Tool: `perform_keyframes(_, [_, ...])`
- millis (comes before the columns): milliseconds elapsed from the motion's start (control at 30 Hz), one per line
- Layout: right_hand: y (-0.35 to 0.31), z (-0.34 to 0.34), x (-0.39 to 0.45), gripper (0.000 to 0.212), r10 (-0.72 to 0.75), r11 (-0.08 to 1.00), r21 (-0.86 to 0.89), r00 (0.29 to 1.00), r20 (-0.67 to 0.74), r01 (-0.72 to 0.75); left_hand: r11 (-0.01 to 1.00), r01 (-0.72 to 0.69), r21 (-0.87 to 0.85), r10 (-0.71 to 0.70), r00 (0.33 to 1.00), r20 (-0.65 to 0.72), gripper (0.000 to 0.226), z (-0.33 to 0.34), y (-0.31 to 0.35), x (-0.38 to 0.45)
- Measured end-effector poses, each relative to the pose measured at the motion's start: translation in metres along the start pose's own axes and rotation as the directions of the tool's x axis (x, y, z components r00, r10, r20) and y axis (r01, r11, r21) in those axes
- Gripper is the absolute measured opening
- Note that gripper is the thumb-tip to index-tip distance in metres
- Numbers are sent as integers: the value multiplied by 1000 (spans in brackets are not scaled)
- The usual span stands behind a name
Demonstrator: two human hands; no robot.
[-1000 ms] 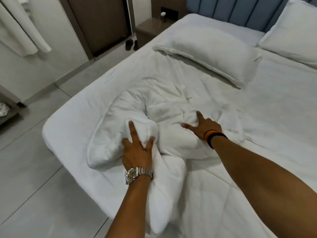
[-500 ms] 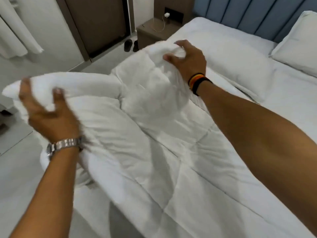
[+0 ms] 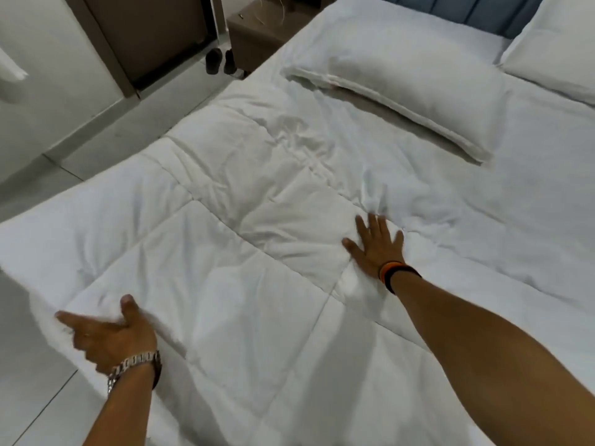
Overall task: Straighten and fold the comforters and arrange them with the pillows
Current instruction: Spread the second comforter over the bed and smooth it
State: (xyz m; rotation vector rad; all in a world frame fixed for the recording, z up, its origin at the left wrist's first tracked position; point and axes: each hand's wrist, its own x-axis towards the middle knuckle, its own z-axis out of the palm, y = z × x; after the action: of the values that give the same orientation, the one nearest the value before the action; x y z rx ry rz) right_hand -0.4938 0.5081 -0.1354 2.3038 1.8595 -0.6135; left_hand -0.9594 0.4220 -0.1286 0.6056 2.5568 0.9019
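A white quilted comforter [image 3: 231,239] lies spread across the near left part of the bed, still creased in the middle. My right hand [image 3: 376,246] rests flat on it with fingers apart, near its right edge. My left hand [image 3: 109,336], with a metal watch on the wrist, is at the comforter's near left edge, thumb on top and fingers partly curled; whether it pinches the fabric is unclear. One white pillow [image 3: 402,82] lies at the head of the bed, beyond the comforter. A second pillow [image 3: 557,53] sits at the far right.
The white sheeted mattress [image 3: 531,201] shows bare to the right of the comforter. A blue padded headboard [image 3: 476,11] runs along the back. A brown nightstand [image 3: 257,33] and dark slippers [image 3: 220,61] stand left of the bed on the grey tiled floor [image 3: 38,397].
The bunched comforter was lifted by both hands, thrown open and now lies spread over the bed. Both hands have come down onto it, the right one flat.
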Motion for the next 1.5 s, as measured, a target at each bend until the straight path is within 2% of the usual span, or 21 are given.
perform_keyframes(67, [14, 14, 0, 88, -36, 999, -3, 999, -32, 36, 993, 56, -104, -53, 998, 31, 98, -2, -5, -9])
perform_keyframes(133, [18, 22, 1, 86, -87, 996, -12, 990, -113, 86, 992, 14, -128, -19, 999, -42, 91, -4, -18, -6])
perform_keyframes(200, [23, 35, -5, 83, -117, 993, -48, 978, -173, 110, 995, -49, -83, 41, 995, -91, 94, -9, -31, 0])
perform_keyframes(267, [31, 47, -12, 84, -96, 994, -69, 983, -154, 87, 997, -73, -20, 71, 994, -86, 95, -13, -38, -1])
perform_keyframes(400, [14, 34, -13, 86, -88, 994, 43, 981, -174, 97, 986, -109, 130, 129, 979, -155, 100, -2, -29, -17])
perform_keyframes(467, [-8, 27, -21, 87, -185, 980, 33, 953, -240, 198, 926, -295, 236, 334, 931, -145, 93, 0, -12, -41])
perform_keyframes(500, [-18, 25, -23, 87, -230, 970, 13, 938, -260, 242, 855, -450, 259, 476, 878, -46, 85, 5, -2, -55])
perform_keyframes(567, [-28, 19, -15, 88, -264, 964, -28, 930, -255, 266, 671, -708, 219, 691, 705, 162, 78, 29, 21, -86])
perform_keyframes(600, [-26, 16, -4, 90, -238, 971, -38, 939, -248, 236, 598, -778, 195, 741, 629, 235, 77, 44, 28, -102])
perform_keyframes(667, [-12, 10, 30, 96, -124, 992, -26, 968, -219, 121, 504, -845, 177, 778, 533, 331, 74, 77, 27, -122])
perform_keyframes(800, [10, 2, 93, 96, -1, 1000, -28, 998, -67, -1, 440, -873, 210, 781, 488, 390, 69, 125, -3, -118])
perform_keyframes(900, [-16, 10, 94, 93, 10, 999, 53, 972, -234, 3, 437, -871, 222, 786, 491, 376, 67, 135, -10, -108])
perform_keyframes(967, [-36, 32, 52, 86, -36, 988, 130, 941, -337, 84, 426, -880, 211, 781, 476, 405, 67, 132, -15, -110])
perform_keyframes(1067, [-49, 77, 6, 84, -103, 995, -14, 951, -292, 104, 416, -893, 171, 767, 446, 462, 67, 120, -11, -108])
perform_keyframes(1133, [-56, 73, 16, 94, -28, 999, 19, 985, -167, 32, 435, -886, 160, 756, 456, 470, 68, 100, 1, -102])
perform_keyframes(1200, [-77, 51, 28, 104, 52, 988, 148, 992, -112, -35, 514, -841, 170, 759, 538, 365, 67, 66, 15, -74])
perform_keyframes(1233, [-90, 38, 29, 105, 46, 982, 189, 990, -136, -19, 579, -799, 163, 749, 600, 282, 66, 46, 24, -54])
perform_keyframes(1300, [-135, 7, 25, 96, -75, 966, 220, 963, -260, 135, 700, -693, 174, 695, 717, 56, 64, -2, 48, 8])
perform_keyframes(1400, [-227, -39, 40, 82, -257, 906, 223, 884, -390, 361, 889, -445, 107, 457, 844, -282, 60, -64, 72, 118])
perform_keyframes(1433, [-261, -54, 53, 79, -287, 893, 213, 866, -409, 397, 944, -329, 20, 318, 893, -317, 59, -77, 80, 154])
perform_keyframes(1500, [-327, -73, 88, 74, -330, 893, 157, 850, -410, 423, 993, -41, -107, 22, 984, -174, 59, -80, 90, 224])
